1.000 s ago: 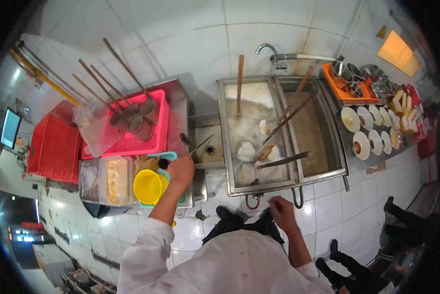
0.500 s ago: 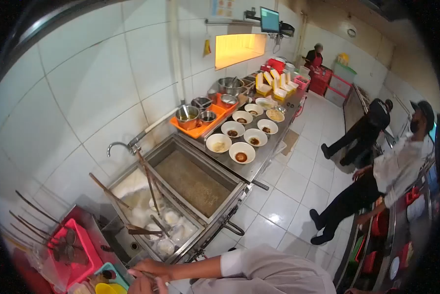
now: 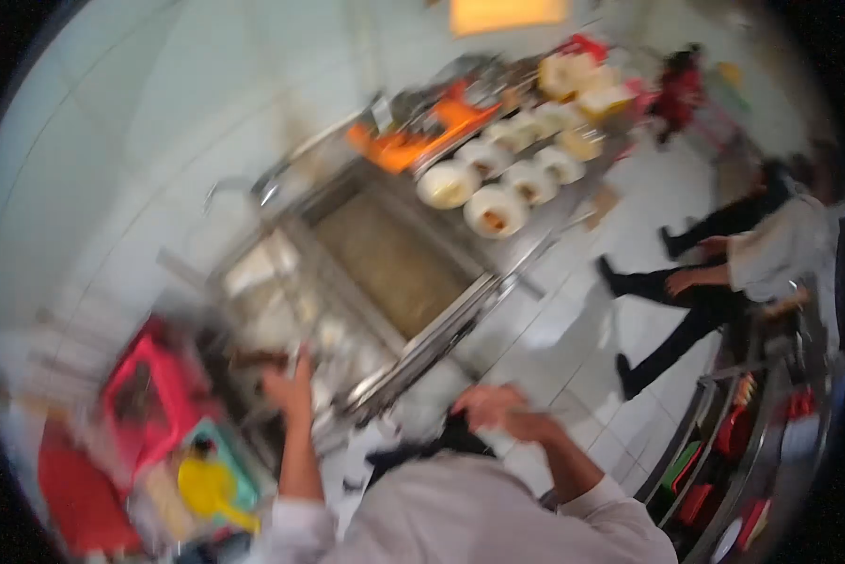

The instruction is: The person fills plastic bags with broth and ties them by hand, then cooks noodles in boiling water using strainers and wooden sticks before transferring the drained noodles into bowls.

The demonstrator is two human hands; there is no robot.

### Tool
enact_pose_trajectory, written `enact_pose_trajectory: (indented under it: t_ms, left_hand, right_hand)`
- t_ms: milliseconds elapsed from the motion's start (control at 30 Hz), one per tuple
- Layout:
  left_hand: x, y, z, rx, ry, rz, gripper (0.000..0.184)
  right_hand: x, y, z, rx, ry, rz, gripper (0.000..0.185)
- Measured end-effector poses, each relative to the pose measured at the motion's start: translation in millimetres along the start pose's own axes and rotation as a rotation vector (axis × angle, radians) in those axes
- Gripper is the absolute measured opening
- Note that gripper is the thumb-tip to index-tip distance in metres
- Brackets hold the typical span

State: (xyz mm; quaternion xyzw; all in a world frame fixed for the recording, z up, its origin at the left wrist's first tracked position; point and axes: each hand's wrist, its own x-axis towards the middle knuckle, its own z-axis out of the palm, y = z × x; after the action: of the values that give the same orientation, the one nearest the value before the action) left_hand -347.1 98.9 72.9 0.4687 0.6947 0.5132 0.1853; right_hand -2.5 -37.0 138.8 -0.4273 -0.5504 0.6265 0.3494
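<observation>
My left hand (image 3: pixel 291 387) reaches over the near corner of the cooker's left basin, fingers apart, close to a brown wooden handle (image 3: pixel 258 359). Whether it touches the handle is lost in blur. In that basin lie pale, round strainer baskets (image 3: pixel 333 334), smeared by motion. Out to the right, in front of my body, my right hand (image 3: pixel 505 414) is curled, and a thin pale rod-like thing (image 3: pixel 549 410) seems to stick out from it. Its kind cannot be made out.
A water-filled basin (image 3: pixel 394 263) adjoins the left one. Beyond it stand several white bowls (image 3: pixel 496 211) with sauce and an orange tray (image 3: pixel 399 150). A pink basket (image 3: pixel 150 395) and a yellow container (image 3: pixel 206 487) are at lower left. Co-workers, one in a white shirt (image 3: pixel 780 249), stand right.
My hands, together at the bottom left before, have separated: the left goes up toward the basin, the right swings out rightward. The view has shifted and blurred. The co-worker in white has changed pose.
</observation>
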Motion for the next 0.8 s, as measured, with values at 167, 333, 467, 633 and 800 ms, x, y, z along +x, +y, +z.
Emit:
enact_pose_trajectory:
  t_ms: [167, 333, 467, 633, 800]
  left_hand:
    - [24, -6, 14, 0.046, -0.122, 0.046, 0.035]
    - [28, -10, 3, -0.001, -0.265, 0.014, 0.033]
    - [34, -19, -7, -0.167, -0.341, -0.013, 0.035]
    - [50, -7, -20, -0.198, -0.487, -0.107, 0.047]
    - [31, -17, -14, -0.165, -0.343, -0.132, 0.049]
  right_hand:
    - [-2, 18, -11, 0.0, 0.349, 0.062, 0.041]
    - [7, 37, -15, -0.008, 0.378, 0.132, 0.045]
    - [26, 30, -12, -0.034, 0.344, 0.15, 0.047]
    - [59, 43, 7, 0.08, 0.218, 0.055, 0.047]
    - [81, 47, 31, 0.088, 0.147, 0.022, 0.042]
